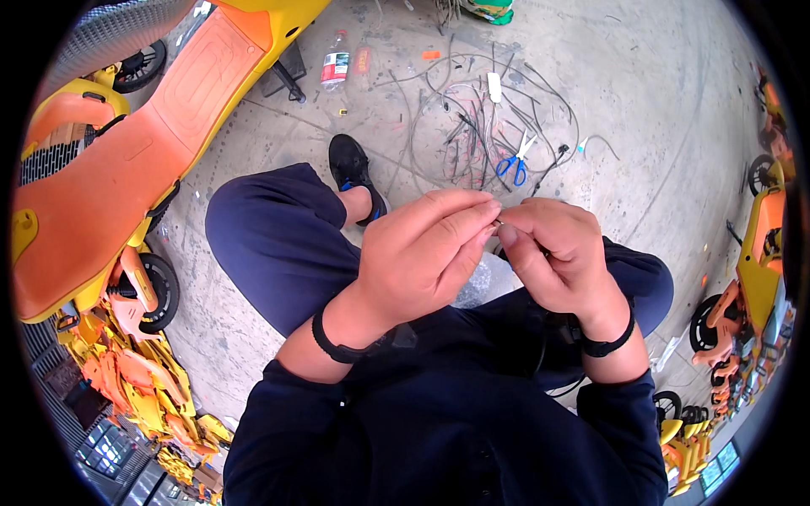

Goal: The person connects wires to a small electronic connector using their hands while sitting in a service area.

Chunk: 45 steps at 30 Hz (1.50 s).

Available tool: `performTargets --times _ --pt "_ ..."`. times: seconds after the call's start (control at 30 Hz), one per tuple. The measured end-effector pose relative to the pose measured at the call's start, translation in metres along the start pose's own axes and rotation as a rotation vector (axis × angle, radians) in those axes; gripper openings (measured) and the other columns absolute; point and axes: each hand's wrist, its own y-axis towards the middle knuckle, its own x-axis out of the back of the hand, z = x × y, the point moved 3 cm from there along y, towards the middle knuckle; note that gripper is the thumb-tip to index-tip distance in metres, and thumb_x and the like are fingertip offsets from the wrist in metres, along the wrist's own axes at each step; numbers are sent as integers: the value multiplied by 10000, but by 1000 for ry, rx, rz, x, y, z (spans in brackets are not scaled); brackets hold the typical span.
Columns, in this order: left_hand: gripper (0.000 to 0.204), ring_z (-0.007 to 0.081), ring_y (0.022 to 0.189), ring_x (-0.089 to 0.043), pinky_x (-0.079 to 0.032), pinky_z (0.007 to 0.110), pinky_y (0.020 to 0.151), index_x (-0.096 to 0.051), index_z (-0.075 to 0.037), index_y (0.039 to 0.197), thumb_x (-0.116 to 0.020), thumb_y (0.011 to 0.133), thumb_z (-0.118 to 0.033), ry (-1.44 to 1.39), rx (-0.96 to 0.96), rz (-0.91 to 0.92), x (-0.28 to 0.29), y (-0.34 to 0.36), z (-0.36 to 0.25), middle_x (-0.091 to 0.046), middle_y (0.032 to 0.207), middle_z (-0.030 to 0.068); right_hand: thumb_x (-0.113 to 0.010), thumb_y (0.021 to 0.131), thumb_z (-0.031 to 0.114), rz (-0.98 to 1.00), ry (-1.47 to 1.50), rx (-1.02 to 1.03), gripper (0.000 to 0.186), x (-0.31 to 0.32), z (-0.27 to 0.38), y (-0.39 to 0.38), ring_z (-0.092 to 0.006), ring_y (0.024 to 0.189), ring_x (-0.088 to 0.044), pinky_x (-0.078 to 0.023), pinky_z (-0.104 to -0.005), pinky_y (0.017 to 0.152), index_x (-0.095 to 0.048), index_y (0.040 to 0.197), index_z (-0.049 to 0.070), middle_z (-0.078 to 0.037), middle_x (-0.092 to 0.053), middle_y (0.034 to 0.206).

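My left hand (419,255) and my right hand (558,251) meet in front of my lap, fingertips almost touching. Each is closed in a pinch. Between the fingertips shows a tiny thin dark bit, too small to name. Beyond the hands, a tangle of grey and black cables (579,118) lies on the concrete floor. Scissors (512,170) with blue handles rest on the near side of that tangle, blades slightly apart and pointing away. A white tag-like piece (494,88) sits among the cables. Under my hands, a clear plastic bag (487,282) is partly hidden.
An orange and yellow scooter-like vehicle (139,169) stands close on the left, with yellow and orange parts (139,379) piled behind it. A plastic bottle (335,61) with a red label lies ahead. More such vehicles (764,244) line the right. My shoe (350,164) is near the cables.
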Motion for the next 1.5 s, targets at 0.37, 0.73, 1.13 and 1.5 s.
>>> performTargets --times 0.37,0.73,1.13,1.5 --pt "101 244 706 -612 -478 314 618 -623 -20 896 -680 812 -12 -138 186 61 6 1 11 -641 825 103 -571 841 -36 24 -30 -93 83 4 -2 -1 -286 660 -637 -502 -340 587 -614 904 -3 -124 -639 785" --pt "63 11 655 -435 -357 192 567 -606 -9 898 -631 904 -66 -623 634 176 10 -7 13 -526 738 -48 -650 745 -14 -14 -340 140 221 -3 -4 4 -279 591 -581 -467 -356 514 -644 960 36 -92 -544 690" --pt "114 0 667 -407 -318 188 584 -598 -13 889 -600 911 -125 -1051 869 293 12 -10 28 -507 739 -71 -598 755 -12 101 -46 9 196 -12 -5 0 -278 553 -623 -487 -353 510 -654 935 41 -94 -624 668" --pt "142 26 757 -514 -424 199 672 -601 -6 1016 -650 908 -84 -864 719 202 1 -13 22 -582 843 -19 -485 808 -33 202 324 1 123 -12 -3 -1 -210 584 -577 -461 -318 549 -598 831 8 -84 -589 710"
